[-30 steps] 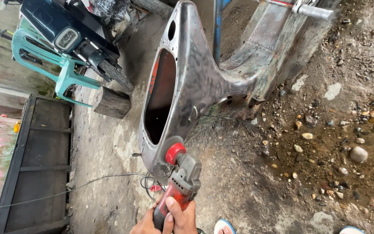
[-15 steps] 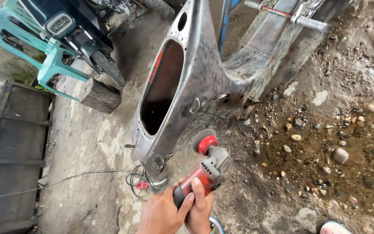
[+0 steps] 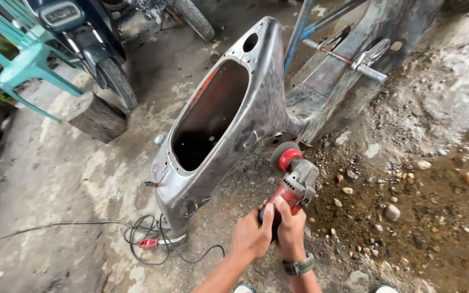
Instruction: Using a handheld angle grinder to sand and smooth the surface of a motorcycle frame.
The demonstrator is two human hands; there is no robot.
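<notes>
From the head camera, looking down: both my hands are wrapped around the red angle grinder. My left hand curls over the rear of the handle from the left, and my right hand, a watch on its wrist, closes on it from the right. My fingers are shut tight on the body, so the grip end of the tool is hidden under them. The grinder reaches up and away from my fingers, its grey gear head just past my fingertips and its round disc at the far end, well ahead of my knuckles. The disc sits right at the lower edge of the bare metal scooter frame, near the spot where the frame narrows; I cannot tell whether it is touching the metal.

The frame lies tilted across the concrete floor, its big dark opening facing up and to my left. A black cable coils on the floor to the left of my hands. A wooden block, a parked motorbike and a teal plastic chair stand farther off to the left. Wet gravel lies to my right.
</notes>
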